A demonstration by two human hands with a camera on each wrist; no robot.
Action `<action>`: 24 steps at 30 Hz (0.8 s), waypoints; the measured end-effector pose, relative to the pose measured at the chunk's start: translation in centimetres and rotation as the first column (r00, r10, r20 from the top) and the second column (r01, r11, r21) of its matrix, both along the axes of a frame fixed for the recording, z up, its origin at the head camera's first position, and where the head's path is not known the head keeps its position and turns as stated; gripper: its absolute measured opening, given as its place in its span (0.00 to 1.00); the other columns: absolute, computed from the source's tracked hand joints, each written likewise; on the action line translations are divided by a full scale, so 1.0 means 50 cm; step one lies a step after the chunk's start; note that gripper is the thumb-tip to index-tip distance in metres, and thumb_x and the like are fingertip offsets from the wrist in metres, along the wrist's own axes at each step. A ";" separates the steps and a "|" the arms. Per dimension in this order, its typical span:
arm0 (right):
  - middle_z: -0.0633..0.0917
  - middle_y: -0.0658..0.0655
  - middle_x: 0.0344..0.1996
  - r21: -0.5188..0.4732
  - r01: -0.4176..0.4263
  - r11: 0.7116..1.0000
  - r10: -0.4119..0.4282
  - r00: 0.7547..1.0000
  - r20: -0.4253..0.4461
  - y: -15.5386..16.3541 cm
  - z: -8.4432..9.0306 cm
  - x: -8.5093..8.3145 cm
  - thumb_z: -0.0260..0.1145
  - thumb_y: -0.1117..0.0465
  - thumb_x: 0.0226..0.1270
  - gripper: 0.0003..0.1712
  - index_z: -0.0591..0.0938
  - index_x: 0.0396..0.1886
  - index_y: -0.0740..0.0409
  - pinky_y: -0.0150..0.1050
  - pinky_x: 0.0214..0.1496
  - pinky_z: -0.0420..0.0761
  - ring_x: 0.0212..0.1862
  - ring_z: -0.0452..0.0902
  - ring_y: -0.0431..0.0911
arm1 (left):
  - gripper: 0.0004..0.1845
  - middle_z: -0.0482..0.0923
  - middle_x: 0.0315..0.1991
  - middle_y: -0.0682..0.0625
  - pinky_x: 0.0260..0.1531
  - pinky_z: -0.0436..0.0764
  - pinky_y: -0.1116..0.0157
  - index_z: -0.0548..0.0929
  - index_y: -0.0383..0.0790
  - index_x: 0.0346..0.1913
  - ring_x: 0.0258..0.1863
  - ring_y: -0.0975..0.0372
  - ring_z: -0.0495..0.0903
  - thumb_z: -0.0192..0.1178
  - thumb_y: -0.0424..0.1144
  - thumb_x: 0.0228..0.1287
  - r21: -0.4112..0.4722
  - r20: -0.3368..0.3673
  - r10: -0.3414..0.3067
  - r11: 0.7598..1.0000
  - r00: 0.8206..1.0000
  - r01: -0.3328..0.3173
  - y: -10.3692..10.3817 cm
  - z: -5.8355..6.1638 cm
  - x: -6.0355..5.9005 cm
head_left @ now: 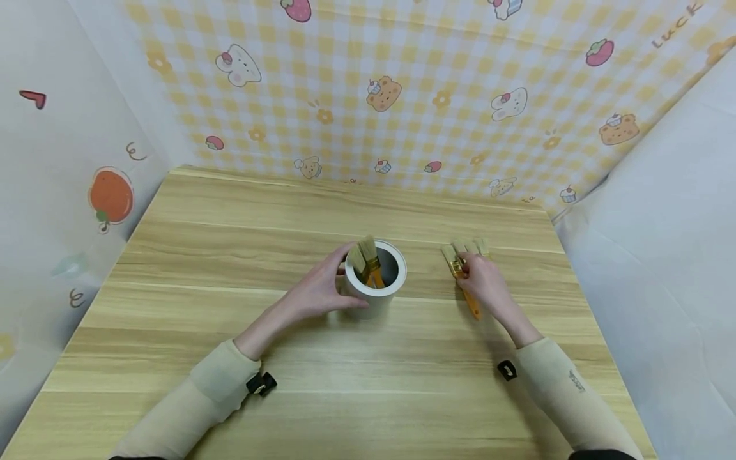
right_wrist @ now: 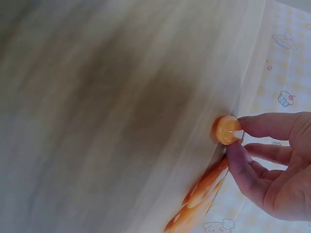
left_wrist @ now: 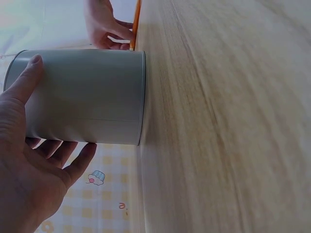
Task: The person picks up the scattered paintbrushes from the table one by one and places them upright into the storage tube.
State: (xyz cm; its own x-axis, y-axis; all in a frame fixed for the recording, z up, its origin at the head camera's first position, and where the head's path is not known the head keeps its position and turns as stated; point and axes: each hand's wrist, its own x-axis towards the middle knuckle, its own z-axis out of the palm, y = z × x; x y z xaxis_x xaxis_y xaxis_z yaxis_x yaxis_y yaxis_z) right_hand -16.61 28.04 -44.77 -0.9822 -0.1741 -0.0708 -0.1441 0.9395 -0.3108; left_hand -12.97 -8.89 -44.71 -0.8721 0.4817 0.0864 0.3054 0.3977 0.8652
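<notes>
My left hand (head_left: 316,289) grips a grey-white can (head_left: 369,308) from its left side, thumb at the front and fingers behind. In the left wrist view, the can's smooth wall (left_wrist: 87,97) lies between thumb and fingers. Two paintbrushes (head_left: 368,250) lean in the can, pale bristles up, orange handles inside. To the right, my right hand (head_left: 487,285) pinches a flat paintbrush (head_left: 471,305) with an orange handle between thumb and fingers. In the right wrist view, its handle end (right_wrist: 227,130) points toward the camera. More brushes (head_left: 470,246) lie beside it, partly hidden by the hand.
The wood-grain table (head_left: 322,390) carries the can and the brushes. A yellow checked cloth (head_left: 345,115) with cartoon prints hangs behind it. White sheets stand at the left (head_left: 52,191) and right (head_left: 678,268) sides. Both sleeves have black straps near the wrists.
</notes>
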 end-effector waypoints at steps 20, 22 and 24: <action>0.82 0.68 0.45 -0.046 0.004 0.999 -0.001 0.997 0.082 -0.023 0.027 -0.001 0.65 0.73 0.58 0.32 0.75 0.66 0.71 0.45 0.38 0.78 0.43 0.76 0.55 | 0.60 0.69 0.74 0.49 0.69 0.77 0.45 0.55 0.57 0.80 0.69 0.47 0.76 0.83 0.47 0.48 0.025 -0.003 -0.011 1.000 1.000 0.011 -0.001 0.001 0.004; 0.82 0.68 0.45 -0.095 0.003 0.996 0.003 0.998 0.068 -0.030 0.041 0.000 0.64 0.73 0.61 0.32 0.73 0.68 0.72 0.45 0.38 0.79 0.43 0.78 0.55 | 0.60 0.69 0.74 0.49 0.69 0.77 0.44 0.55 0.57 0.80 0.68 0.47 0.77 0.83 0.47 0.48 0.022 -0.005 -0.011 1.000 1.000 0.011 -0.002 0.001 0.004; 0.81 0.69 0.45 -0.155 0.004 0.988 0.004 0.999 0.053 -0.038 0.058 -0.001 0.65 0.73 0.64 0.33 0.70 0.69 0.72 0.45 0.39 0.82 0.43 0.80 0.57 | 0.60 0.69 0.74 0.49 0.69 0.77 0.44 0.55 0.57 0.80 0.68 0.47 0.77 0.83 0.47 0.48 0.023 -0.009 -0.013 1.000 1.000 0.013 -0.002 0.000 0.003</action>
State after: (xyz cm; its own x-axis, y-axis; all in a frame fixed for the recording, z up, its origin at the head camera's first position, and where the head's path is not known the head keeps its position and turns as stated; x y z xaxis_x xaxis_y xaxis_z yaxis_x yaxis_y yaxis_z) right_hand -16.66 26.12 -41.89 -0.9777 -0.1874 -0.0952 -0.1237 0.8793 -0.4599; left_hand -12.82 -8.98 -44.72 -0.8648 0.4909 0.1055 0.3184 0.3736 0.8712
